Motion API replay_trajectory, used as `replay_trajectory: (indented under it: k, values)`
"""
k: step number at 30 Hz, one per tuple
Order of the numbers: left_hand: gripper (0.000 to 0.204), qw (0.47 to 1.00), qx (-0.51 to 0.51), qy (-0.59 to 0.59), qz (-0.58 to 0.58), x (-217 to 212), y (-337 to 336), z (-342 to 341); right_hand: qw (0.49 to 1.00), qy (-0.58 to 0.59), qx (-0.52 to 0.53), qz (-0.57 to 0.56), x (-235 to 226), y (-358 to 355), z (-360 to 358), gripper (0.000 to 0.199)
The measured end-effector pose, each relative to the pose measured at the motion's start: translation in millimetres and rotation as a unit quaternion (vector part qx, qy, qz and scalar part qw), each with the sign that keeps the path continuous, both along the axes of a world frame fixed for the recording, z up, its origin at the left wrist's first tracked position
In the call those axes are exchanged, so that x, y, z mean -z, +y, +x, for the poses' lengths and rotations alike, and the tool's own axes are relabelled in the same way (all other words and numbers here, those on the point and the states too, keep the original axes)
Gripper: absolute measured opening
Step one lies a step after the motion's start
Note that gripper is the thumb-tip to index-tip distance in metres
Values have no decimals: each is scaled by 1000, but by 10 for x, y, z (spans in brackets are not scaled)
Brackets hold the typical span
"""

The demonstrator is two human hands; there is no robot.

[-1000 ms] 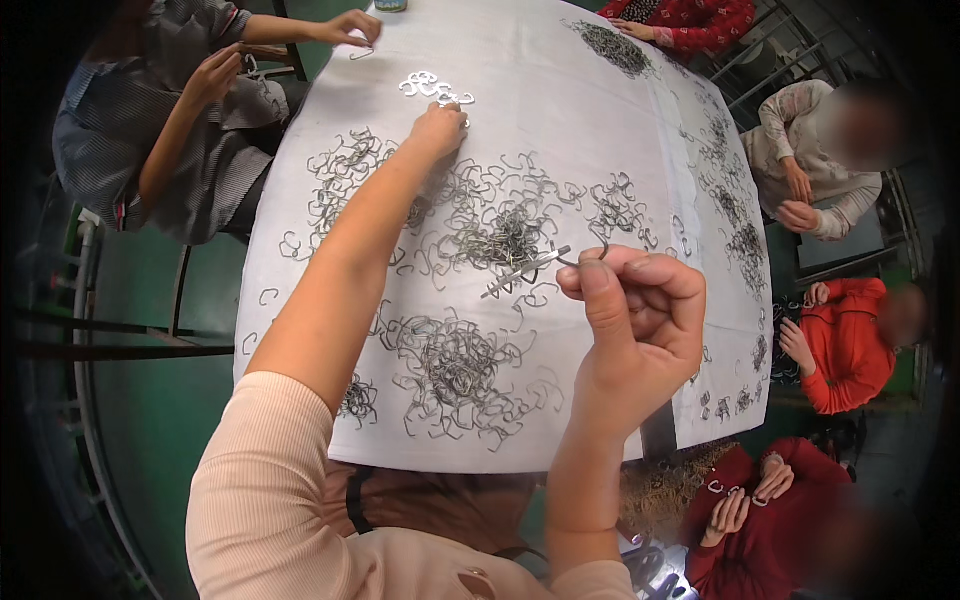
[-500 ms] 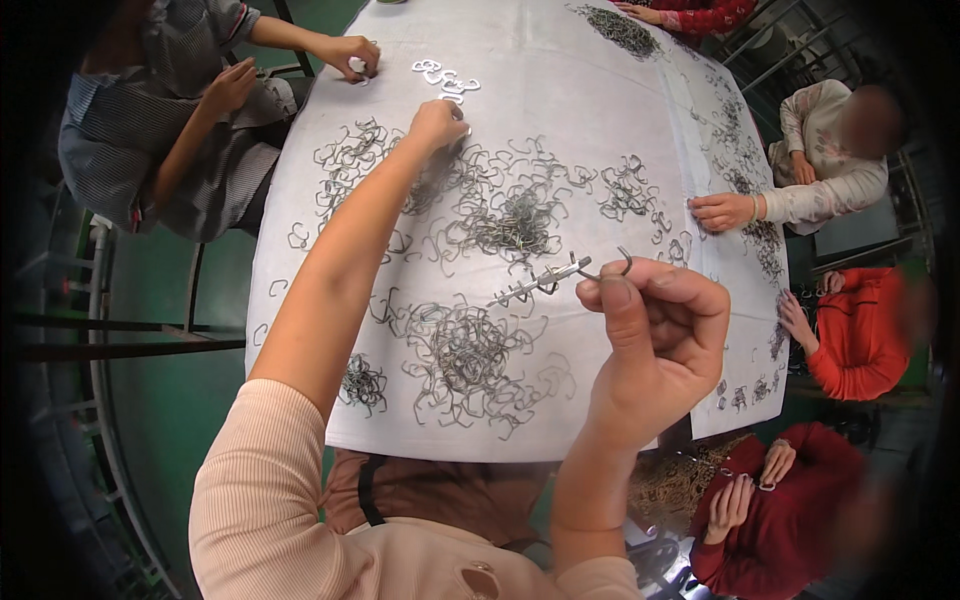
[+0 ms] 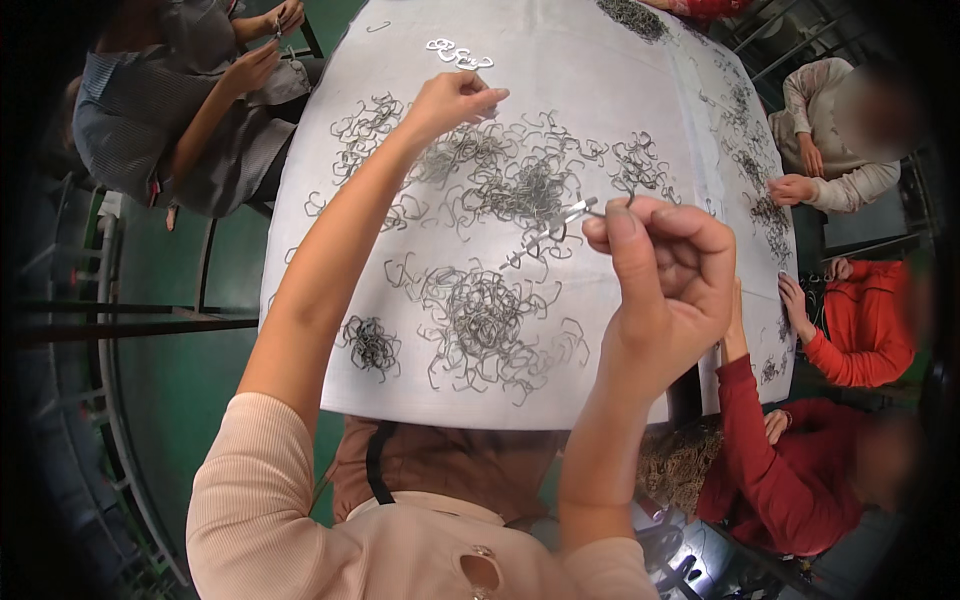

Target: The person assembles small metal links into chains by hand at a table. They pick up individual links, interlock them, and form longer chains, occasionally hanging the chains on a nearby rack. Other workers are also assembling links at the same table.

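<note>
Right hand (image 3: 668, 270): pinched on dark metal hook (image 3: 595, 211) | Left hand (image 3: 450, 104): near wire pieces (image 3: 476, 144), grip unclear

From head height, the single fisheye view looks steeply down across the nearby white table (image 3: 560, 65).

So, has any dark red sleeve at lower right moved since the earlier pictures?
Yes: one dark red sleeve now stretches upward, over the white table; earlier, both lay outside its edge.
</note>
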State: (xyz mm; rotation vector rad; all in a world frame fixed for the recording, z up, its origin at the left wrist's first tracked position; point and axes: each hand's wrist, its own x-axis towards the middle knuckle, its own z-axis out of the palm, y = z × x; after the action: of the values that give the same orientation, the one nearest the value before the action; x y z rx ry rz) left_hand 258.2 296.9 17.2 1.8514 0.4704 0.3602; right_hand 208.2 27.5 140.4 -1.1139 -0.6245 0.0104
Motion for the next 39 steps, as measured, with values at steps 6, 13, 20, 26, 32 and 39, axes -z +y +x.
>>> replay_trajectory:
  k: [6,13,20,26,32,39]
  values:
    - [24,968,-34,-249,-23,-735,-474,-766,1000,-1,-22,-7,-24,113,-133,19]
    - [24,972,1,-231,-32,-1265,-792,-1371,998,-12,-35,-54,-11,304,-303,17]
    - [13,964,-23,-255,-68,-1387,-942,-1630,997,-24,-35,-70,9,519,-407,14]
    - [12,952,-15,-302,-45,-1283,-844,-1686,991,-35,-57,-113,85,674,-369,13]
    - [11,953,-60,-296,-13,-1338,-741,-1769,858,-216,13,-466,1133,726,798,25]
    - [9,931,-101,-339,-87,-1291,-544,-1835,601,-290,-3,-745,1532,427,954,23]
